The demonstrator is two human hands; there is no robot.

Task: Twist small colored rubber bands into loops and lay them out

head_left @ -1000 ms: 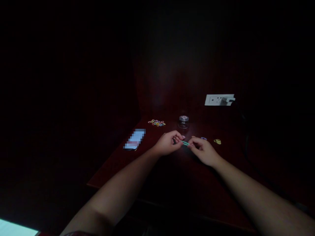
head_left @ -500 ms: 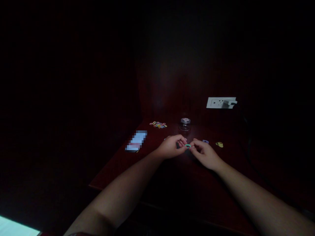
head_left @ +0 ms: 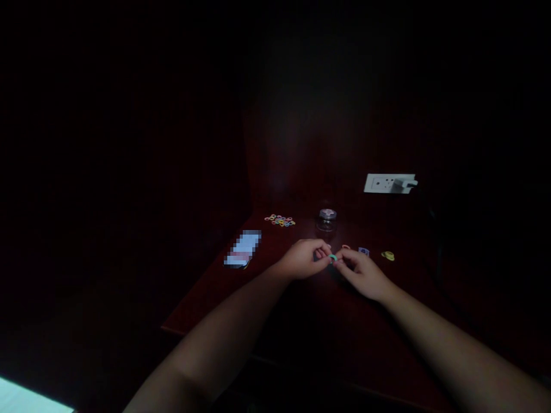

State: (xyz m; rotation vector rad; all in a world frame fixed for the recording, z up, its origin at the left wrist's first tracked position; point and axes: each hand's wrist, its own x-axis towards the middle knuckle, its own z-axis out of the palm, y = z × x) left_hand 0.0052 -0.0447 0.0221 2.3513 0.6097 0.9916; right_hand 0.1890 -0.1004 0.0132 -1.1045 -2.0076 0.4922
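A small green hair tie (head_left: 333, 257) is pinched between both hands, just above the dark red table. My left hand (head_left: 305, 260) grips its left side with thumb and fingertips. From the right, my right hand (head_left: 362, 273) holds the other side in a pinch. Beyond my right fingers, an orange-pink hair tie (head_left: 346, 247) and some purple hair ties (head_left: 364, 251) lie partly covered by the hand. Further right rests a little group of yellow hair ties (head_left: 388, 256).
Several mixed-colour hair ties (head_left: 280, 220) form a loose pile at the back left. A clear lidded jar (head_left: 326, 220) stands behind my hands. On the left lies a phone (head_left: 243, 249) with a lit, blurred screen. A wall socket (head_left: 383, 183) holds a plugged-in charger (head_left: 406, 184).
The whole view has shifted slightly, so things sit a little further right and lower. Both hands keep their pinch on the green hair tie, and more of the orange-pink one shows.
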